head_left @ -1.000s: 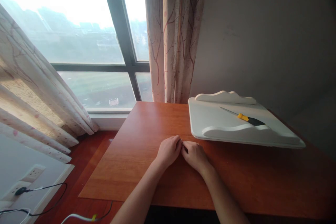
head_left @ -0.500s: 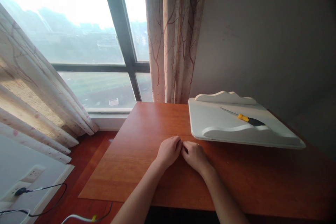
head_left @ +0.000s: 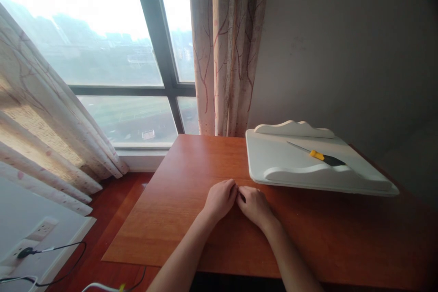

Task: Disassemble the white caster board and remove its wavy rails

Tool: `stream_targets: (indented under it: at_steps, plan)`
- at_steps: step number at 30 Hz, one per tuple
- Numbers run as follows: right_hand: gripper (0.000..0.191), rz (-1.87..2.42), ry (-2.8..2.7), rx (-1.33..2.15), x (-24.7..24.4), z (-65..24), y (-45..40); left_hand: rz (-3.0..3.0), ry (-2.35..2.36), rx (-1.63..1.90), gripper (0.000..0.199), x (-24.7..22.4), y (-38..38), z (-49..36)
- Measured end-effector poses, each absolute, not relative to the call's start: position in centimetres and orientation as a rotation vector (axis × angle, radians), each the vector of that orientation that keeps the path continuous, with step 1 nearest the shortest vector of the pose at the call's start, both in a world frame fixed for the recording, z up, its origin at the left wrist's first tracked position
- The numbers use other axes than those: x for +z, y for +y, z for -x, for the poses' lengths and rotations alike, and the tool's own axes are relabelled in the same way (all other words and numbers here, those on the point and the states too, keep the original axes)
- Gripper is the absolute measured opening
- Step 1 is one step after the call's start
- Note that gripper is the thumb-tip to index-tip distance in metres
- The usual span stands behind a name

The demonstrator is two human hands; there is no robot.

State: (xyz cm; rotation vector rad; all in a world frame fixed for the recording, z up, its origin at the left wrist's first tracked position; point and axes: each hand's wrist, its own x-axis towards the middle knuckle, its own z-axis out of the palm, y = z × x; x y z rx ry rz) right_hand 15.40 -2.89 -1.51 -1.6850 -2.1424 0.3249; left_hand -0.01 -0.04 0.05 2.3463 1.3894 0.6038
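My left hand (head_left: 221,198) and my right hand (head_left: 253,204) rest together on the brown wooden table (head_left: 164,210), fingertips meeting. Both have their fingers curled closed. A small dark gap shows by the right thumb and forefinger; whether either hand holds anything is hidden. Beyond the right hand, apart from it, a white board with wavy raised sides (head_left: 273,148) stands on the table. On that board lies a screwdriver (head_left: 317,154) with a yellow and black handle, its thin shaft toward the upper left.
A window (head_left: 133,114) and patterned curtains (head_left: 226,54) are behind the table. At the lower left, a black plug (head_left: 25,252) sits in a wall socket strip, with cables running near the floor. A grey wall (head_left: 325,45) borders the right side.
The hands hold the same pose and place. The whole view has shifted very slightly, with the scene sitting a little lower; nothing was picked up or let go.
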Motion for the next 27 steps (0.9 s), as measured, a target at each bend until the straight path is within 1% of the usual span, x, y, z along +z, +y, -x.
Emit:
stream_targets:
  at_steps: [11,27]
  plan:
    - [0.026,1.686,-2.147,0.338,-1.40,-15.40,-2.91,-2.343,1.394,0.593,0.025,0.04,-0.05,0.03]
    - [0.024,1.694,-2.153,0.368,-1.35,-15.45,-2.88,-2.358,1.394,0.588,0.026,0.08,-0.12,0.02]
